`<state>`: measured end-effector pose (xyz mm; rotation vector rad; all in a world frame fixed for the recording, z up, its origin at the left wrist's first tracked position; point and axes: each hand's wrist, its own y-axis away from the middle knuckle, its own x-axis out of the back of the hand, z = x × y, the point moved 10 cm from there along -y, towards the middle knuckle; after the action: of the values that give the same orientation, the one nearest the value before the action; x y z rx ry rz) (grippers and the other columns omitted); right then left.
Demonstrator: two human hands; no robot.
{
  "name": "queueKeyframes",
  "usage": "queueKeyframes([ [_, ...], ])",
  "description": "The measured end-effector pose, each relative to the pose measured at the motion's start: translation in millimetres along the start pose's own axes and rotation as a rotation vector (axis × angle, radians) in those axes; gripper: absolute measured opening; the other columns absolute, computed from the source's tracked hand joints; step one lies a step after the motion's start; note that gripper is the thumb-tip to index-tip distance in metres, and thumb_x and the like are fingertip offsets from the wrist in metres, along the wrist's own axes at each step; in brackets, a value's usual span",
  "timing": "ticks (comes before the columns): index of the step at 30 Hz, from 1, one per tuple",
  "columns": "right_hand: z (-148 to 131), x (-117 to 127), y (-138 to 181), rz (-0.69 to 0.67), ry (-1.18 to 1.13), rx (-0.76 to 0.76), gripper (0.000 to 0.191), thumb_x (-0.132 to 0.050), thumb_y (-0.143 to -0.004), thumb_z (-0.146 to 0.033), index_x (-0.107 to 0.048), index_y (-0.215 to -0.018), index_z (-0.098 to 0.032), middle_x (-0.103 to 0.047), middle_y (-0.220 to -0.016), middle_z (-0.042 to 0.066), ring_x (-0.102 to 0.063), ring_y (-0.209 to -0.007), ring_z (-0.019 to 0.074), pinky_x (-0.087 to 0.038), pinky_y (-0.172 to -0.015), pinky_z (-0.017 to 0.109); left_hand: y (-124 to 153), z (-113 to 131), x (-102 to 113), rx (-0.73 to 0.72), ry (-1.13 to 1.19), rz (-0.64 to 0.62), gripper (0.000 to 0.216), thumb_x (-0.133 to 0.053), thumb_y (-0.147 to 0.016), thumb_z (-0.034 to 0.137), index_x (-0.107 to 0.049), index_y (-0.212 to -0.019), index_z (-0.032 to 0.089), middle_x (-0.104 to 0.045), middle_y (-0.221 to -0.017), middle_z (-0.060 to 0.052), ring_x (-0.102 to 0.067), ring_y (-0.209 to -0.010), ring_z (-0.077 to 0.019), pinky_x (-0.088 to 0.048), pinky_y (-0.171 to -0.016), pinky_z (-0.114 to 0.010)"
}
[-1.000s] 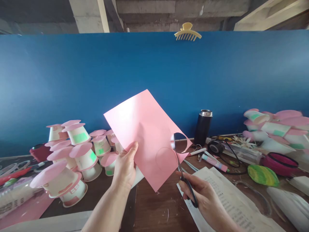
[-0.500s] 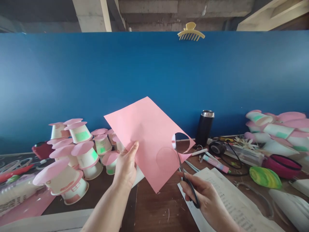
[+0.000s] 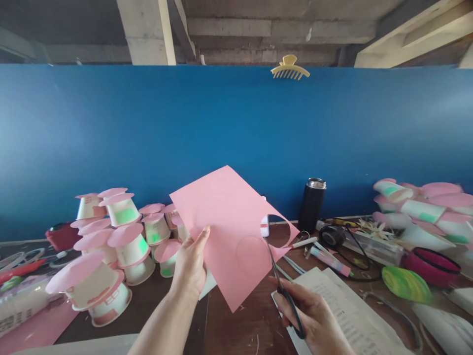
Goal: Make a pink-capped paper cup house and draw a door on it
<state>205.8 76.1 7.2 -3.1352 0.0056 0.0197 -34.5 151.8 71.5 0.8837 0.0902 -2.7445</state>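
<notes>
A sheet of pink paper (image 3: 218, 222) is held up, tilted, by my left hand (image 3: 190, 264), its thumb on the front and its fingers behind. A round opening is cut near the sheet's right corner, and a faint circle outline shows lower down. My right hand (image 3: 308, 310) grips black-handled scissors (image 3: 291, 305) by the finger loops. Their blades point up to the paper beside the cut opening; part of the blades is hidden or blurred. Just left of my left hand stand paper cups with pink disc tops (image 3: 127, 251).
More pink-topped cups (image 3: 436, 207) are piled at the right. A black bottle (image 3: 312, 204) stands by the blue partition (image 3: 236, 118). Printed sheets (image 3: 343, 315), a glue tube (image 3: 330, 261), a magenta pouch (image 3: 432, 266) and a green-yellow item (image 3: 406, 284) lie on the right of the brown table (image 3: 236, 335).
The whole scene sits lower in view as the head tilts up. The paper has shifted slightly against the scissors at the cut opening; both hands keep their holds.
</notes>
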Motion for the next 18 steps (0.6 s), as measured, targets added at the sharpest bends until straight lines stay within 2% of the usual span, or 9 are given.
queueKeyframes([
  [7, 1, -2, 0, -0.021, -0.019, -0.016, 0.053, -0.073, -0.074, -0.055, -0.074, -0.111, -0.017, -0.049, -0.06, -0.003, -0.042, -0.054, 0.0108, -0.032, -0.052, 0.026, -4, 1, 2, -0.002, -0.032, 0.006, 0.03, -0.079, -0.071, 0.025, -0.069, -0.097, 0.013, -0.076, -0.084, -0.009, -0.073, -0.075, -0.0228, -0.058, -0.075, -0.035],
  [13, -6, -7, 1, -0.065, -0.04, 0.002, 0.049, -0.073, -0.074, -0.052, -0.074, -0.109, -0.018, -0.044, -0.061, -0.004, -0.04, -0.058, 0.0115, -0.033, -0.054, 0.025, -4, 5, -3, -0.019, -0.037, -0.054, 0.034, -0.083, -0.067, 0.028, -0.07, -0.095, 0.013, -0.076, -0.082, -0.008, -0.073, -0.074, -0.0221, -0.058, -0.076, -0.034],
  [18, -13, -9, 3, -0.1, 0.053, 0.036, 0.042, -0.068, -0.08, -0.052, -0.075, -0.102, -0.018, -0.044, -0.064, -0.004, -0.041, -0.059, 0.0119, -0.033, -0.055, 0.025, -2, 1, -8, 0.005, -0.034, -0.115, 0.034, -0.082, -0.069, 0.029, -0.069, -0.096, 0.014, -0.076, -0.081, -0.006, -0.072, -0.073, -0.0202, -0.058, -0.071, -0.03],
])
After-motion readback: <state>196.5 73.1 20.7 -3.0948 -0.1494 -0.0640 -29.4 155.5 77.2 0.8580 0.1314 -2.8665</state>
